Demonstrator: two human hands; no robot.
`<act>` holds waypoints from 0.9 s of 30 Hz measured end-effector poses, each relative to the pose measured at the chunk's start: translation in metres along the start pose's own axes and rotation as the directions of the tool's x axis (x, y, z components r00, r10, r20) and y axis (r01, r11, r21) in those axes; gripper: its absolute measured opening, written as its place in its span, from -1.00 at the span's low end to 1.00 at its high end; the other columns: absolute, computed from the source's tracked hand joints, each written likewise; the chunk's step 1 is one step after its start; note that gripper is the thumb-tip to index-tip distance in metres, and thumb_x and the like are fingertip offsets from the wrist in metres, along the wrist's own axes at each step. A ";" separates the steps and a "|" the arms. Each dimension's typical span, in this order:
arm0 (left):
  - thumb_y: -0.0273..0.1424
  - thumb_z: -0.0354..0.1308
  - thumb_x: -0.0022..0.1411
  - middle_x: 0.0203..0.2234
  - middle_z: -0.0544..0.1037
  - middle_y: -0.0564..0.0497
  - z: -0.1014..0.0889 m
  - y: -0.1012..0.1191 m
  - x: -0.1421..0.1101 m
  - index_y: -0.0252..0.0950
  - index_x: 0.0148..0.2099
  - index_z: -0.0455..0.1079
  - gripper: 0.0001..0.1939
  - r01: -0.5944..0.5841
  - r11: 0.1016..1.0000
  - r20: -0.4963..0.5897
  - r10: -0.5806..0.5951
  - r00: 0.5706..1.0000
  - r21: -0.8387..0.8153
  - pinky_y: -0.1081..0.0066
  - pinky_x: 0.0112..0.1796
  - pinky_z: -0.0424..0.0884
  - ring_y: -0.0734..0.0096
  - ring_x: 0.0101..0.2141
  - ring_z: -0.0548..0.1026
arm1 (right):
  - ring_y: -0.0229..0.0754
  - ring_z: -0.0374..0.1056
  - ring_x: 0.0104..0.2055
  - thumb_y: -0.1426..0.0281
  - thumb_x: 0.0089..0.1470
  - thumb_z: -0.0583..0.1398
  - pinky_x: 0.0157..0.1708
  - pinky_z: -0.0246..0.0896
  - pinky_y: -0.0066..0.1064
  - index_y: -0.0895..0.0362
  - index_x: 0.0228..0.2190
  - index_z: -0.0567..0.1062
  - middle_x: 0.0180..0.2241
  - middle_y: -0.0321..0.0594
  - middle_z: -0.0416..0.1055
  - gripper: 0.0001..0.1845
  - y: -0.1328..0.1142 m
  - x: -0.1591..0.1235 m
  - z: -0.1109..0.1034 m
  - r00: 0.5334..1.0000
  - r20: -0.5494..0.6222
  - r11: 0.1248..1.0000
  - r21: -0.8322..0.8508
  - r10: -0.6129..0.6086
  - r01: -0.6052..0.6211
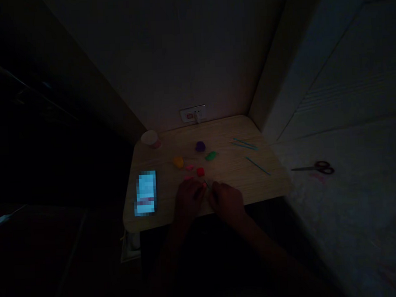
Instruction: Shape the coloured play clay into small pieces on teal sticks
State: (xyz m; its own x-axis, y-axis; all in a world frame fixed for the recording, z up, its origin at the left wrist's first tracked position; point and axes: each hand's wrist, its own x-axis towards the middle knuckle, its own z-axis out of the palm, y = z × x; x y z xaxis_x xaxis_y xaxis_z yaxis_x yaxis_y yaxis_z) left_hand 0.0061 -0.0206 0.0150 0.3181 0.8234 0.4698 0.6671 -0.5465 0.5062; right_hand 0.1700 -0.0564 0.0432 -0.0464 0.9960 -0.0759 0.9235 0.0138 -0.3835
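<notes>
At the front of the small wooden table (pixel 167 206), my two hands are close together. My left hand (pixel 189 198) pinches a small pinkish-red piece (pixel 204 185) that looks like modelling clay. Between the fingers of my right hand (pixel 229 202) is a thin stick (pixel 207 184), its tip at that piece; the dim light hides its exact kind. Just beyond the fingers lie a red lump (pixel 200 171) and a flat pink bit (pixel 189 167). Farther back sit yellow (pixel 178 162), green (pixel 210 156) and purple (pixel 200 146) lumps.
A lit phone (pixel 145 193) lies at the table's left, with a paper cup (pixel 151 139) behind it. Several thin teal sticks (pixel 258 165) rest on the right. A wall socket (pixel 193 114) is behind the table. Scissors (pixel 313 168) lie on a pale surface to the right.
</notes>
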 end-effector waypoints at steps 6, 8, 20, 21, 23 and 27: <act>-0.39 0.18 0.40 -0.21 0.68 -0.04 0.000 -0.002 0.000 -0.20 -0.15 0.55 -0.89 -0.027 0.999 -0.012 0.026 1.000 -0.039 0.07 0.05 0.54 0.21 -0.12 0.61 | -0.14 0.49 -0.23 0.36 0.31 0.14 -0.31 0.08 -0.38 0.10 -0.21 0.53 -0.26 -0.16 0.59 -0.84 0.003 0.002 -0.001 0.995 0.019 0.995 0.028 -0.095 0.095; -0.39 0.19 0.40 -0.22 0.68 -0.05 0.001 -0.003 -0.001 -0.20 -0.14 0.56 -0.89 -0.017 0.999 -0.020 0.016 1.000 -0.051 0.08 0.03 0.55 0.20 -0.13 0.62 | -0.15 0.48 -0.23 0.37 0.32 0.14 -0.31 0.07 -0.38 0.10 -0.22 0.54 -0.26 -0.16 0.59 -0.84 0.006 0.003 -0.003 0.991 0.035 0.991 0.031 -0.128 0.127; -0.37 0.19 0.40 -0.21 0.66 -0.04 0.001 -0.001 0.001 -0.20 -0.16 0.52 -0.91 0.016 0.999 0.001 -0.016 1.000 -0.033 0.10 0.07 0.53 0.19 -0.09 0.59 | -0.14 0.49 -0.29 0.35 0.30 0.13 -0.37 0.02 -0.38 0.10 -0.18 0.53 -0.28 -0.15 0.61 -0.83 0.006 -0.003 -0.005 0.999 0.008 0.999 0.010 -0.033 0.033; -0.37 0.18 0.40 -0.22 0.66 -0.04 0.001 0.000 0.002 -0.20 -0.16 0.52 -0.91 0.014 0.999 -0.005 -0.015 1.000 -0.032 0.10 0.07 0.52 0.19 -0.09 0.59 | -0.14 0.49 -0.29 0.36 0.30 0.14 -0.37 0.02 -0.38 0.09 -0.20 0.52 -0.28 -0.16 0.61 -0.84 0.004 -0.004 -0.003 0.999 0.010 0.999 0.011 -0.034 0.034; -0.36 0.17 0.41 -0.21 0.66 -0.04 0.002 -0.001 0.002 -0.20 -0.13 0.51 -0.90 0.009 1.000 -0.019 -0.010 1.000 -0.025 0.08 0.09 0.51 0.19 -0.09 0.59 | -0.14 0.50 -0.28 0.37 0.29 0.14 -0.38 0.02 -0.38 0.09 -0.22 0.52 -0.28 -0.16 0.61 -0.86 0.000 -0.007 -0.001 0.999 0.018 0.999 0.013 -0.040 0.040; -0.37 0.18 0.41 -0.16 0.66 -0.06 0.002 -0.002 0.001 -0.20 -0.09 0.52 -0.89 -0.001 1.000 -0.010 0.001 1.000 -0.018 0.06 0.11 0.49 0.16 -0.05 0.58 | -0.13 0.51 -0.28 0.37 0.30 0.13 -0.39 0.00 -0.37 0.09 -0.22 0.51 -0.28 -0.17 0.61 -0.86 -0.004 -0.008 -0.002 1.000 0.022 1.000 0.005 -0.012 0.012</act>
State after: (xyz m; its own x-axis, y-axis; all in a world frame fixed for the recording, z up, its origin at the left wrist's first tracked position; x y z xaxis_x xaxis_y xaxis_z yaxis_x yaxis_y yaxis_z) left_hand 0.0068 -0.0180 0.0129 0.3124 0.8212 0.4775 0.6543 -0.5504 0.5185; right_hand 0.1674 -0.0639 0.0476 -0.0657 0.9936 -0.0918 0.9209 0.0249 -0.3890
